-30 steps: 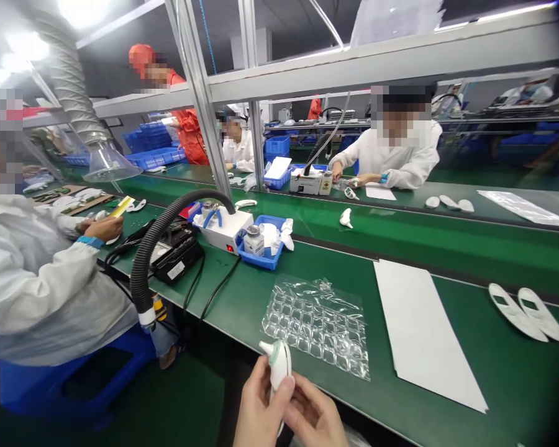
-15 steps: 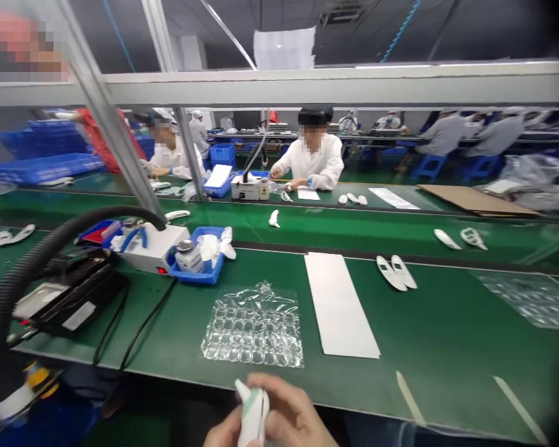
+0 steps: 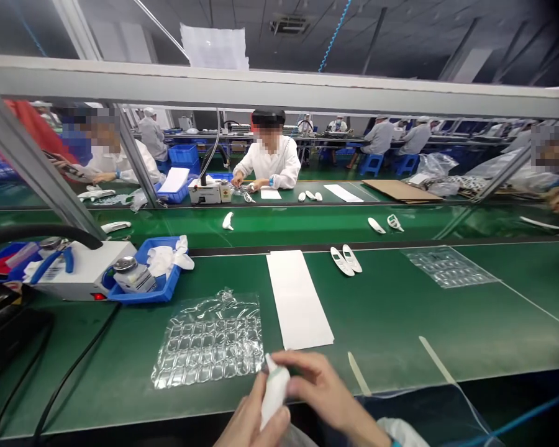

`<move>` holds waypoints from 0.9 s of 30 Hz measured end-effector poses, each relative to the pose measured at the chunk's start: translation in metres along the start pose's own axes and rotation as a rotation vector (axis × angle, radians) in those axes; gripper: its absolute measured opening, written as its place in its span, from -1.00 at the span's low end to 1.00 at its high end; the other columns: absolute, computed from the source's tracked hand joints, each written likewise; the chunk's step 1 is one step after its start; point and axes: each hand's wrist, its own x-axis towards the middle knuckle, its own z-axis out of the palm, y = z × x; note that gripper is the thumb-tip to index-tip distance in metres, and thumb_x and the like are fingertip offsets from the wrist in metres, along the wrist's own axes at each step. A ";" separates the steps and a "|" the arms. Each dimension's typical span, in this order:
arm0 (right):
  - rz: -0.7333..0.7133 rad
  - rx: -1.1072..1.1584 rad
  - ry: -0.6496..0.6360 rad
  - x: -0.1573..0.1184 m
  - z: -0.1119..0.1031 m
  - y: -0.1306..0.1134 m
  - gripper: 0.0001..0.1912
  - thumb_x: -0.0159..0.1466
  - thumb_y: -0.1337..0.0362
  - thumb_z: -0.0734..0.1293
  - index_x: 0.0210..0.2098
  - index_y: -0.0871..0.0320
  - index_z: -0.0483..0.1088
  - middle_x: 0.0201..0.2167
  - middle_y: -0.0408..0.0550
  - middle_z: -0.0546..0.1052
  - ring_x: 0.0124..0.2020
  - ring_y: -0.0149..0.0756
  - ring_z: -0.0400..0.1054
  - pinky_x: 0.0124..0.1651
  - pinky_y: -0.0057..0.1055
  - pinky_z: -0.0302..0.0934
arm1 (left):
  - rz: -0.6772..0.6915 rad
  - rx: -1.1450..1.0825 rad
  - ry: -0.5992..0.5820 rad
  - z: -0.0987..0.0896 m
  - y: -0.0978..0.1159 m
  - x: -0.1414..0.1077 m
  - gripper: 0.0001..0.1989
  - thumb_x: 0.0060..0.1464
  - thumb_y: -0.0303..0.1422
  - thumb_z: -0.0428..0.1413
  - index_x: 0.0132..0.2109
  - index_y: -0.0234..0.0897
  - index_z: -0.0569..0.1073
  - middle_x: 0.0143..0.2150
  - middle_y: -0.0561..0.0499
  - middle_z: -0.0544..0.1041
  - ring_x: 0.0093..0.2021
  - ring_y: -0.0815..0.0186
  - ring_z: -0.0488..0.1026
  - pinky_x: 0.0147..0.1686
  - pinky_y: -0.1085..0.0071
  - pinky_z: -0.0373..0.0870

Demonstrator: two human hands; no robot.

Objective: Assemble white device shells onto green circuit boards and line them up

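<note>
My left hand [image 3: 254,410] is closed around the lower part of a white plastic housing [image 3: 274,394], which has a narrow tip and a pale green band near its top. The tip points up and slightly left. From the right, my right hand [image 3: 319,388] pinches the upper part, with its index finger by the tip and its thumb on the side. Both hands are at the table's near edge. Just beyond them lie a clear bubble-pocket plastic sheet [image 3: 209,338] and a stack of white paper [image 3: 300,301].
Two white shell halves [image 3: 346,259] lie right of the paper. At left are a blue tray [image 3: 168,292] with a bottle and white cloths, a white box [image 3: 86,279] and black cables [image 3: 81,372]. Across a green belt [image 3: 289,226], a co-worker [image 3: 272,158] in white works.
The view has swung to the right, so the table's things appear further left. The housing has turned in my hands: its dark side slit no longer shows. Both hands still hold it.
</note>
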 end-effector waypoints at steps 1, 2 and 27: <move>-0.058 -0.136 0.040 0.003 -0.022 -0.003 -0.73 0.21 0.11 0.41 -0.14 0.08 0.55 -0.19 0.01 0.55 -0.13 -0.15 0.38 -0.04 -0.26 0.21 | 0.000 -0.036 -0.019 0.005 0.004 0.010 -0.44 0.06 0.03 0.09 0.08 -0.25 0.39 -0.31 -0.07 0.52 -0.39 0.25 0.45 -0.39 0.38 0.40; -0.121 -0.257 0.110 0.006 -0.045 -0.005 -0.77 0.25 0.11 0.37 -0.21 0.09 0.56 -0.25 -0.01 0.52 -0.17 -0.17 0.37 -0.06 -0.26 0.20 | 0.001 -0.084 -0.038 0.010 0.009 0.022 -0.44 0.08 0.04 0.05 0.06 -0.28 0.37 -0.34 -0.05 0.50 -0.46 0.31 0.41 -0.48 0.42 0.36; -0.034 -0.705 0.117 0.010 -0.121 0.009 -0.81 0.30 0.26 0.23 -0.45 0.13 0.26 -0.40 -0.15 0.30 -0.31 -0.26 0.20 -0.17 -0.28 0.07 | -0.005 -0.390 0.131 0.054 0.011 0.134 -0.38 -0.14 0.07 0.24 -0.20 -0.46 0.45 -0.26 -0.24 0.57 -0.21 0.09 0.57 -0.16 0.24 0.49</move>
